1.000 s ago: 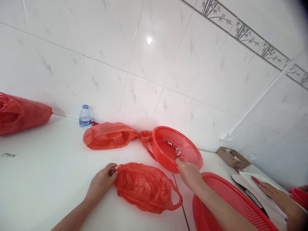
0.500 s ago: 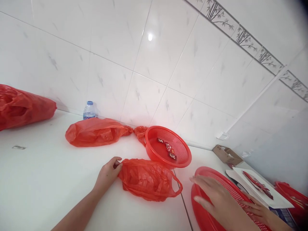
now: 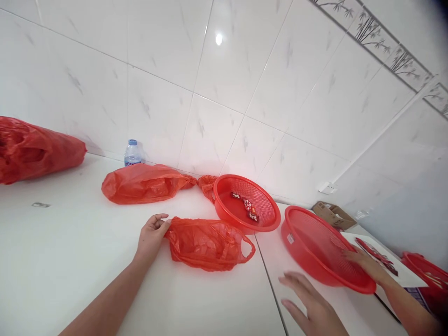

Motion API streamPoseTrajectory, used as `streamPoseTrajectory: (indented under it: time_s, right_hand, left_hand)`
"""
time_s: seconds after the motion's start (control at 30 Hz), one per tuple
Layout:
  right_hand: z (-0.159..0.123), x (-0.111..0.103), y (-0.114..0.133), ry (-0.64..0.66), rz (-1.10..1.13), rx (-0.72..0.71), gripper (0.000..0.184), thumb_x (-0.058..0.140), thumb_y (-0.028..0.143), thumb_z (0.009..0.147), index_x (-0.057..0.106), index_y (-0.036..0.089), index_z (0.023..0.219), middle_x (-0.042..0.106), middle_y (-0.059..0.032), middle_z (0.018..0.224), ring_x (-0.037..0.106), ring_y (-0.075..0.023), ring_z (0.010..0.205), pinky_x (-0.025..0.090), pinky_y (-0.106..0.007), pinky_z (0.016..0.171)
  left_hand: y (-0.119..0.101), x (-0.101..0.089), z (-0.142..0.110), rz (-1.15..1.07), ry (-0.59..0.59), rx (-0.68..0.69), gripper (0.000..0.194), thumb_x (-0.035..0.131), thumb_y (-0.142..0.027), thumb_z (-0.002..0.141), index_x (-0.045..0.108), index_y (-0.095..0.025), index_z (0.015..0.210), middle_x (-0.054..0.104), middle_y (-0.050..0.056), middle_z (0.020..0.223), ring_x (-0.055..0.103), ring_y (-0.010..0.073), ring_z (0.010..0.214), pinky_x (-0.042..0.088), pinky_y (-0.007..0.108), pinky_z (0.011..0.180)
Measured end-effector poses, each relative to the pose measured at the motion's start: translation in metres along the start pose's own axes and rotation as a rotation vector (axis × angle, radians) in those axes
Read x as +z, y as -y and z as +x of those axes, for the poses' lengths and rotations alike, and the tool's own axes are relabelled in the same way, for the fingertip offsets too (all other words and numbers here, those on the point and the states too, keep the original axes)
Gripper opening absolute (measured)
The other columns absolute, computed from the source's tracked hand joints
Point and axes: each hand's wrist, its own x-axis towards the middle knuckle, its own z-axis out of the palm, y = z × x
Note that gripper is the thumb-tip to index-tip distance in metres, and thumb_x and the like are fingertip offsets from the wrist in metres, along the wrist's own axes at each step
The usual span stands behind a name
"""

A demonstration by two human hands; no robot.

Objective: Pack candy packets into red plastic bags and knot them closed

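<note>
A thin red bag (image 3: 205,245) lies crumpled on the white table (image 3: 87,252), away from the back edge and just left of the seam (image 3: 269,284). The left hand (image 3: 150,237) pinches its left end between thumb and finger, maybe so it can't slide. A loop handle (image 3: 253,251) sticks out at the right end. The right hand (image 3: 310,305) holds nothing, its fingers spread apart, right of the seam. Another person's hand (image 3: 366,263) touches the right side of a big red basket (image 3: 301,259). A smaller basket (image 3: 227,217) sits by the table's back edge; its sides probably keep the little wrapped packets (image 3: 248,204) together. The white sticker (image 3: 290,239) on the big basket is too small to read. Near the back edge, a knotted bag (image 3: 140,184) hides the bottom of a bottle (image 3: 132,154), so I can't read its blue letters.
</note>
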Motion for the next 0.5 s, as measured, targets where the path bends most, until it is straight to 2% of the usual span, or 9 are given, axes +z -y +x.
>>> streamPoseTrajectory:
  time_s: [0.07,0.17,0.27,0.33,0.4,0.43,0.5]
  right_hand:
    - [0.039,0.005,0.01,-0.07,-0.015,0.004,0.036,0.048,0.04,0.086,0.055,0.03,0.12,0.049,-0.0046,0.134,0.05,-0.0215,0.12,0.048,-0.032,0.094]
    - [0.101,0.019,0.02,-0.122,-0.009,0.016,0.052,0.046,0.036,0.086,0.038,0.025,0.136,0.034,-0.0089,0.145,0.038,-0.0244,0.13,0.041,-0.039,0.1]
    - [0.147,0.036,0.025,-0.115,-0.044,-0.009,0.061,0.054,0.028,0.081,0.034,0.02,0.138,0.036,-0.0115,0.143,0.036,-0.0263,0.13,0.037,-0.041,0.102]
    - [0.16,0.044,0.028,-0.043,-0.077,-0.026,0.057,0.055,0.023,0.08,0.039,0.017,0.135,0.051,-0.0132,0.13,0.049,-0.0263,0.118,0.041,-0.038,0.095]
    - [0.16,0.05,0.032,0.032,-0.126,-0.024,0.038,0.05,0.018,0.083,0.052,0.017,0.121,0.065,-0.0105,0.106,0.061,-0.0229,0.095,0.044,-0.033,0.081]
    - [0.155,0.052,0.035,0.057,-0.159,-0.011,0.029,0.046,0.014,0.084,0.059,0.017,0.111,0.068,-0.0083,0.093,0.062,-0.0209,0.084,0.043,-0.03,0.075]
    - [0.142,0.055,0.041,0.09,-0.231,0.027,0.023,0.044,0.007,0.082,0.063,0.017,0.089,0.066,-0.0053,0.078,0.061,-0.018,0.072,0.039,-0.027,0.066]
  left_hand:
    - [-0.003,-0.003,-0.003,-0.084,-0.031,-0.028,0.04,0.07,-0.044,0.065,0.057,-0.02,0.095,0.055,-0.004,0.059,0.058,0.0143,0.058,0.045,0.025,0.058]
    - [-0.004,-0.008,-0.007,-0.181,-0.012,-0.045,0.043,0.074,-0.041,0.063,0.057,-0.02,0.097,0.056,-0.005,0.059,0.059,0.0137,0.059,0.047,0.025,0.06]
    - [-0.004,-0.015,-0.007,-0.25,0.046,-0.056,0.047,0.077,-0.037,0.06,0.057,-0.019,0.099,0.059,-0.004,0.063,0.058,0.0116,0.06,0.047,0.025,0.064]
    - [-0.004,-0.019,-0.004,-0.284,0.077,-0.082,0.049,0.078,-0.036,0.059,0.058,-0.019,0.1,0.061,-0.004,0.066,0.058,0.0115,0.061,0.048,0.025,0.064]
    - [-0.004,-0.022,0.0,-0.319,0.08,-0.11,0.048,0.078,-0.034,0.059,0.058,-0.02,0.1,0.061,-0.004,0.066,0.058,0.0112,0.062,0.048,0.025,0.063]
    - [-0.004,-0.022,0.003,-0.335,0.076,-0.119,0.047,0.078,-0.033,0.059,0.059,-0.02,0.1,0.061,-0.004,0.065,0.057,0.0109,0.061,0.048,0.024,0.062]
    - [-0.004,-0.023,0.007,-0.354,0.068,-0.129,0.045,0.078,-0.032,0.06,0.059,-0.019,0.099,0.06,-0.004,0.064,0.057,0.0107,0.06,0.048,0.023,0.06]
